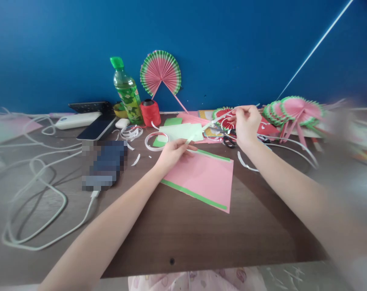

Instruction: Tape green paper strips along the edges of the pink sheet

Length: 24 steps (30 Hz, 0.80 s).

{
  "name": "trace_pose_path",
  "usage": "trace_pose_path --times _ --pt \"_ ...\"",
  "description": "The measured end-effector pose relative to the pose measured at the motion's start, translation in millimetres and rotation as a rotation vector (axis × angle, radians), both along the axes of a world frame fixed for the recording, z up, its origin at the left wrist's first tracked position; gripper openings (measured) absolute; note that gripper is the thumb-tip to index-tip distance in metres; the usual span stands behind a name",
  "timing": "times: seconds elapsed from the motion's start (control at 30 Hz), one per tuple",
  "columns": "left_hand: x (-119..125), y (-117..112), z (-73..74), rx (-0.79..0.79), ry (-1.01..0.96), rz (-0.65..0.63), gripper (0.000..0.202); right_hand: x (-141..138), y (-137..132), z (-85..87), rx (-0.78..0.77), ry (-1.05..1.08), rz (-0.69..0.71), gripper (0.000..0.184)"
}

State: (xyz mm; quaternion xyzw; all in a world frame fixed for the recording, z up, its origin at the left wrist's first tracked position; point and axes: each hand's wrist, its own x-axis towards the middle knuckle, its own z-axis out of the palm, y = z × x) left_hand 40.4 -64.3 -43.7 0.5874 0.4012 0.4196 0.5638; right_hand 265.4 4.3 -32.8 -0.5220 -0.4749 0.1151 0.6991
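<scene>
A narrow pale green paper strip is stretched slantwise between my two hands. My left hand pinches its lower end, just over the far left part of a pink paper sheet. Green bands run along that sheet's near and far edges. Higher up on the right, my right hand has its fingers closed on the strip's upper end, which looks thinner and whiter there. A thin white curl hangs near these fingers; I cannot tell whether it is a separate layer. Black-handled scissors lie below my right hand.
At the back are a tilted green-capped bottle, a red thread spool and a pink-green folded fan. More fans lie at right. A tape roll sits left of centre. White cables and a blurred-out device cover the left.
</scene>
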Motion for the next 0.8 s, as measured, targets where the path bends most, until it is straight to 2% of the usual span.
trace_pose_path --times 0.13,0.27,0.33,0.43,0.57,0.67,0.8 --pt "-3 4 -4.9 -0.007 -0.072 0.016 0.021 14 9 -1.6 -0.022 0.1 -0.048 0.012" --pt "-5 7 -5.8 -0.016 -0.152 0.083 0.02 21 11 -1.6 -0.033 0.135 -0.11 0.01" --pt "-5 7 -5.4 -0.01 -0.17 0.109 0.021 23 10 -3.1 -0.019 0.063 -0.13 0.007" --pt "-5 7 -5.2 0.006 -0.158 0.113 0.025 24 7 -7.0 -0.001 -0.159 -0.136 0.002" --pt "-4 7 -4.2 0.008 -0.173 0.098 0.027 11 -3 -8.6 0.034 -0.37 -0.118 0.016" --pt "-4 7 -1.8 0.041 -0.176 0.089 0.03 -8 -16 -3.1 -0.004 -0.385 0.054 0.02" --pt "-2 6 1.0 0.072 -0.159 0.046 0.04 -40 -39 6.3 -0.252 -0.291 0.566 0.018"
